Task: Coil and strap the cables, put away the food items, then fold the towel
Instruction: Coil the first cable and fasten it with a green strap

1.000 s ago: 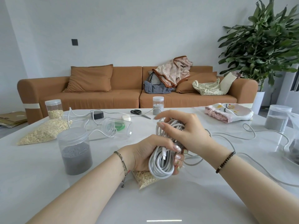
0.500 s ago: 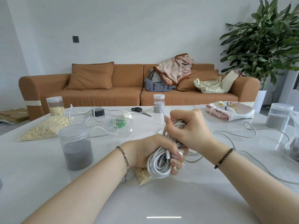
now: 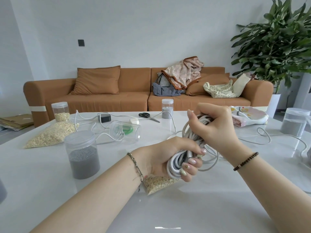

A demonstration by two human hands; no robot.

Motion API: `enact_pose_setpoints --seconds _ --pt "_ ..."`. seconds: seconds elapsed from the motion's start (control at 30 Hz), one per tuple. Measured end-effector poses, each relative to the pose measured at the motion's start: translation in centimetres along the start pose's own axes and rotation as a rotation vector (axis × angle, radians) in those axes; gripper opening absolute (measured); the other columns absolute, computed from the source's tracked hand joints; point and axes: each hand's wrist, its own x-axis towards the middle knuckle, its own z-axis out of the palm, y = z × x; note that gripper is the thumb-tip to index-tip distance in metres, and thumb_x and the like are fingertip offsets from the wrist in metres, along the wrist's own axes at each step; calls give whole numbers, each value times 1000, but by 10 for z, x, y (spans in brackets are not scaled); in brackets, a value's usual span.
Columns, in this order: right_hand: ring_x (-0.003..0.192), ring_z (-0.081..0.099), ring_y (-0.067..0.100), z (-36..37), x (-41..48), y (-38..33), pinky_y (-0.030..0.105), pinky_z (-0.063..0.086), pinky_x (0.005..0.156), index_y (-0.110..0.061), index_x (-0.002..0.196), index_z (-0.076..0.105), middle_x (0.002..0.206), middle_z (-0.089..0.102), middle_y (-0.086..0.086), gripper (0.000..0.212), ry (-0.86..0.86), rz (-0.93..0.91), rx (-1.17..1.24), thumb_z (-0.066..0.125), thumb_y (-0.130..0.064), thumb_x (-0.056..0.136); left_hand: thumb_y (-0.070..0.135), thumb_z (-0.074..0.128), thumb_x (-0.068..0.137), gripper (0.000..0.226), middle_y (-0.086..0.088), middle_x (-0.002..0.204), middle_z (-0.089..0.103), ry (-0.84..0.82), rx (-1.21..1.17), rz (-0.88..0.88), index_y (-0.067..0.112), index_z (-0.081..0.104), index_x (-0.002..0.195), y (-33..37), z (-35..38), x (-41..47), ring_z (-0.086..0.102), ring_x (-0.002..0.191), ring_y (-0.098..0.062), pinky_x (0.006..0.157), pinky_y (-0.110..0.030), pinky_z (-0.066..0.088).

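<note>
White cable bundle held in both hands just above the table.

The cable (image 3: 176, 163) is gathered into thick white loops, and a loose tail is trailed off to the right across the table (image 3: 50, 199). The lower end of the loops is gripped by the left hand (image 3: 165, 157), fingers curled round it, with a small bag of oats (image 3: 156, 184) seen beneath. The upper end is clutched by the right hand (image 3: 217, 126), thumb raised. To the left, a lidded jar (image 3: 82, 155) is half filled with grey grains. Behind it a larger oat bag (image 3: 50, 135) is laid beside a clear jar (image 3: 124, 130) tipped on its side, something green inside. Farther back, an oat jar (image 3: 60, 111), a small grey-filled jar (image 3: 167, 108) and a patterned towel (image 3: 249, 118) are seen.
</note>
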Motion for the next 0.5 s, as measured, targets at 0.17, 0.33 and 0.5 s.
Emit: enact_pose_setpoints --seconds 0.17,0.33,0.5 --pt "58 45 4 15 -3 -3 18 36 56 -9 70 58 59 50 -14 33 -34 369 278 81 -29 83 13 45 99 25 2 57 35 170 -58 90 17 45 74 -2 -2 6 34 43 -7 43 -17 30" --pt "76 61 18 15 4 -5 38 50 75 -6 87 68 76 62 5 56 -202 601 443 85 -53 61 9 50 95 25 -2 59 32 293 29 99 15 42 72 -1 -4 6 31 44 -11 43 -20 27" --pt "78 63 31 19 6 -7 43 53 77 14 89 57 82 64 24 48 -159 687 565 79 -26 74 8 48 95 25 -1 59 33 307 28 76 15 43 72 0 1 6 30 44 -11 42 -20 27"
